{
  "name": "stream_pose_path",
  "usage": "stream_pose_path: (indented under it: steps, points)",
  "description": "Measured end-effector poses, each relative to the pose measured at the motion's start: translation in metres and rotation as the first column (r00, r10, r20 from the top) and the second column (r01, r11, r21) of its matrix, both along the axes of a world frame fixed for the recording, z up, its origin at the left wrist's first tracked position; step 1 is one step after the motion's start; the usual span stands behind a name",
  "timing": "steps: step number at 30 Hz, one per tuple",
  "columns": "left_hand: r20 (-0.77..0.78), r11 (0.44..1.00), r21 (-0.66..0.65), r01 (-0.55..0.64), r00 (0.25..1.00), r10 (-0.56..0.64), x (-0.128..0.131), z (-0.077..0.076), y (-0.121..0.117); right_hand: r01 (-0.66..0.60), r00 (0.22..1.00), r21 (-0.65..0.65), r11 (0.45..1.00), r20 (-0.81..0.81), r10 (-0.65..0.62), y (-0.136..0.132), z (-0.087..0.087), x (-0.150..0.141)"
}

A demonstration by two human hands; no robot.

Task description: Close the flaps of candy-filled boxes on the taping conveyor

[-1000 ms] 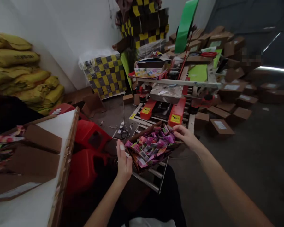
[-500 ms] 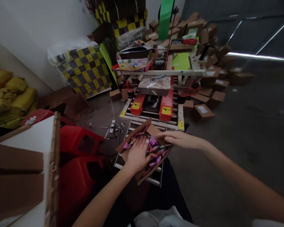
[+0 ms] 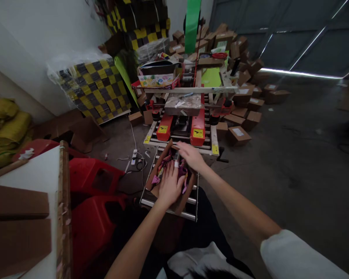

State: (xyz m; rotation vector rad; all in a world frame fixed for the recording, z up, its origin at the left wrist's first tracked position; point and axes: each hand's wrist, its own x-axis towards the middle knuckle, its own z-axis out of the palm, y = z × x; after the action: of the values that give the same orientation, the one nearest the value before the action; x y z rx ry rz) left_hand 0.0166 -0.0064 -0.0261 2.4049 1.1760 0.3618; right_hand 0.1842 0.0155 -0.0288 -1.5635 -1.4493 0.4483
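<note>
An open cardboard box with raised flaps sits on a short roller conveyor in front of me. Purple and pink wrapped packets fill it. My left hand lies flat on the packets, fingers stretched toward the far end; a white band shows on one finger. Over the far right of the box is my right hand, its fingers extended by the far flap. I cannot tell whether it presses on that flap. Both hands cover part of the packets.
Beyond the box stands a carton-sealing machine with red belts and green tape. Brown cartons are heaped behind it to the right. Red plastic bins and a white-topped table stand at left. A power strip lies on the floor.
My right hand has moved left and inward over the box's far side. The box has turned straighter on the rollers, and its right flap stands closer in. My left hand stays on the packets.
</note>
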Motion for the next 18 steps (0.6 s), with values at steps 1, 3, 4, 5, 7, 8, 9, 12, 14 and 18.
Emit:
stream_pose_path:
  steps: [1,3,4,5,7,8,9,12,14,18]
  points:
    - [-0.025,0.999,0.046,-0.004,1.000,0.006,0.003,0.004,-0.002,0.044,0.990,0.077,0.996,-0.139,-0.033,-0.007,-0.004,0.008]
    - [-0.087,0.991,0.131,-0.006,0.996,0.018,0.007,0.012,-0.003,0.107,0.943,0.160,0.981,-0.329,-0.049,-0.021,-0.012,0.018]
    - [-0.117,0.983,0.181,-0.008,0.993,0.029,0.009,0.015,-0.003,0.095,0.934,0.162,0.982,-0.355,-0.031,-0.026,-0.015,0.021]
    - [-0.136,0.970,0.243,-0.010,0.990,0.044,0.011,0.017,-0.002,0.054,0.938,0.150,0.987,-0.346,0.001,-0.029,-0.016,0.022]
    - [-0.111,0.918,0.396,-0.011,0.992,0.059,0.014,0.018,0.003,-0.030,0.953,0.119,0.992,-0.295,0.064,-0.029,-0.015,0.022]
    - [-0.081,0.884,0.468,0.000,0.996,0.043,0.016,0.017,0.007,-0.055,0.956,0.112,0.992,-0.279,0.085,-0.026,-0.014,0.023]
    - [-0.064,0.850,0.526,0.029,0.998,0.006,0.018,0.016,0.011,-0.078,0.956,0.111,0.991,-0.273,0.106,-0.024,-0.013,0.024]
    - [-0.145,0.809,0.547,0.214,0.976,-0.160,0.025,0.009,0.022,-0.109,0.941,0.112,0.988,-0.309,0.139,-0.025,-0.013,0.032]
    - [-0.210,0.829,0.484,0.282,0.956,-0.203,0.028,0.003,0.026,0.074,0.906,0.144,0.987,-0.423,-0.006,-0.042,-0.019,0.029]
    - [-0.246,0.867,0.423,0.262,0.955,-0.168,0.030,-0.007,0.026,0.355,0.824,0.185,0.916,-0.524,-0.213,-0.093,-0.035,-0.023]
